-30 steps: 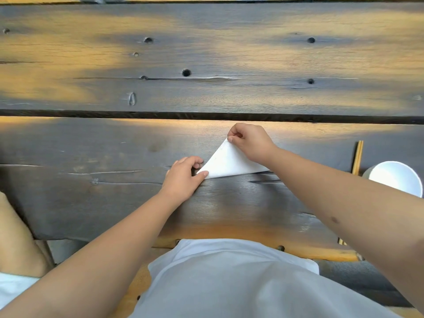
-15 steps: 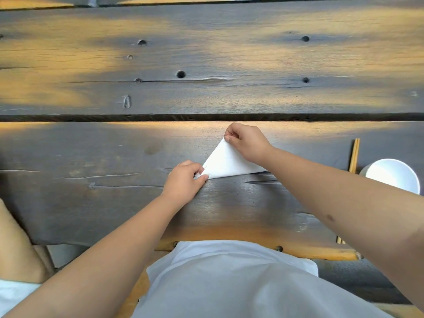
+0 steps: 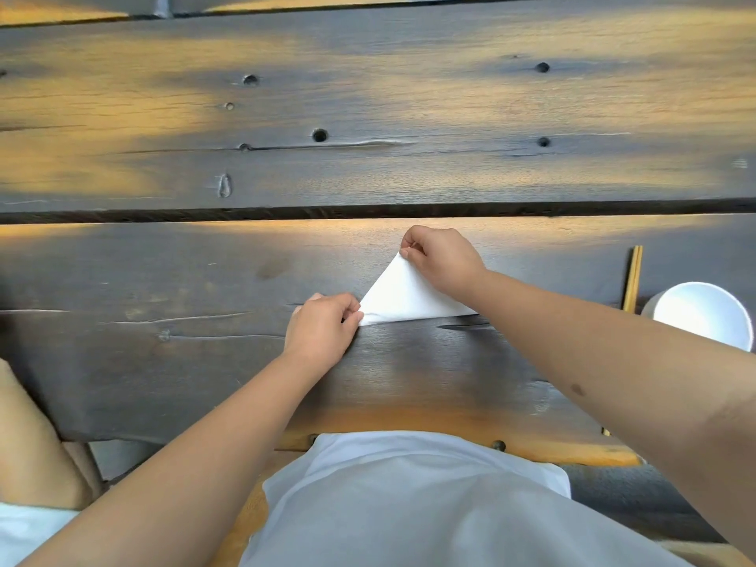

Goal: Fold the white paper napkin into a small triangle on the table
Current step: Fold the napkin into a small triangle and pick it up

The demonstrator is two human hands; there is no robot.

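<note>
The white paper napkin (image 3: 403,298) lies on the dark wooden table (image 3: 204,362) as a flat triangle, long edge toward me, apex pointing away. My left hand (image 3: 321,327) pinches the napkin's left corner between thumb and fingers. My right hand (image 3: 439,255) grips the top corner with its fingertips. The napkin's right corner is hidden under my right forearm.
A white cup (image 3: 701,315) stands at the right edge of the table. A pair of wooden chopsticks (image 3: 633,278) lies just left of it, pointing away from me. A dark gap between planks (image 3: 368,212) runs across beyond the napkin. Someone's knee (image 3: 28,435) shows at lower left.
Both hands keep their grip on the same corners. The view has shifted slightly; the napkin looks pressed a little flatter on the table.
</note>
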